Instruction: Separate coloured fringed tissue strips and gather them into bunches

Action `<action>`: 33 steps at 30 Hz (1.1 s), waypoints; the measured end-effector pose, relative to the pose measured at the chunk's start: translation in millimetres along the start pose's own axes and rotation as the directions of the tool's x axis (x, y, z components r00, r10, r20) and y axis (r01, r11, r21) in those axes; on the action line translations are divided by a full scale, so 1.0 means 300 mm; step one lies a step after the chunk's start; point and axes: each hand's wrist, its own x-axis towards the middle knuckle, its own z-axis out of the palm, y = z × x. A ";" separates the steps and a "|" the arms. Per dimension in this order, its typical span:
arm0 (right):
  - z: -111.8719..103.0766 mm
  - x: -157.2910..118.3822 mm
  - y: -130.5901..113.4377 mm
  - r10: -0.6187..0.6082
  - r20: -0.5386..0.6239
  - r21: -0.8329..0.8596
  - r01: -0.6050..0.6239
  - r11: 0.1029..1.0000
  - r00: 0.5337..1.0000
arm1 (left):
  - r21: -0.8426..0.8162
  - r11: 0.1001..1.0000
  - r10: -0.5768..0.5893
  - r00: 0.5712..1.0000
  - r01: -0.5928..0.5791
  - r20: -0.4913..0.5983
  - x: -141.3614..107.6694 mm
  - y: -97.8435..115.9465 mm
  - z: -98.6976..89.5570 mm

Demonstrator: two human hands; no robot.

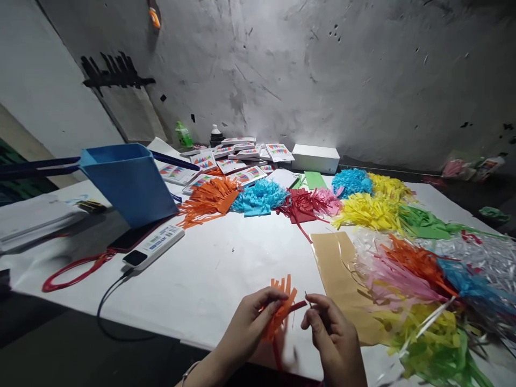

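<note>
My left hand (252, 317) pinches an orange paper tassel (278, 314) with cut strips fanning upward. A dark red strip (298, 305) reaches from the tassel towards my right hand, and more red paper hangs below. Close beside it, my right hand (332, 333) has thumb and fingers pressed together on a thin, dark, wire-like piece (309, 301), too fine to name surely. Both hands are above the front edge of the white table (226, 269). A brown paper sheet (332, 258) lies just beyond my right hand.
Fringed bundles in orange (212, 199), blue (262, 196), red (304, 205) and yellow (366, 210) line the back. Mixed tassels (423, 269) heap at right. Flat printed packs (245, 161) and a white box (315, 159) stand behind. Left are a blue bin (133, 183) and a cabled power bank (155, 247).
</note>
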 end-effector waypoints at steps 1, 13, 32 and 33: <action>0.004 0.000 -0.003 -0.012 0.023 0.005 0.012 1.000 1.000 | 0.006 1.000 -0.001 1.000 0.001 0.017 -0.004 0.001 0.005; 0.003 -0.012 0.003 -0.162 -0.047 -0.205 0.149 0.967 0.986 | 0.546 0.743 0.479 0.877 -0.387 -0.029 0.004 -0.039 -0.045; -0.003 -0.066 -0.014 -0.011 0.154 -0.106 0.028 0.994 0.988 | -0.690 0.632 -0.184 0.933 0.352 0.308 -0.029 -0.032 0.062; -0.005 -0.066 -0.016 -0.008 0.152 -0.114 0.026 0.993 0.988 | -0.690 0.632 -0.190 0.934 0.353 0.303 -0.030 -0.032 0.061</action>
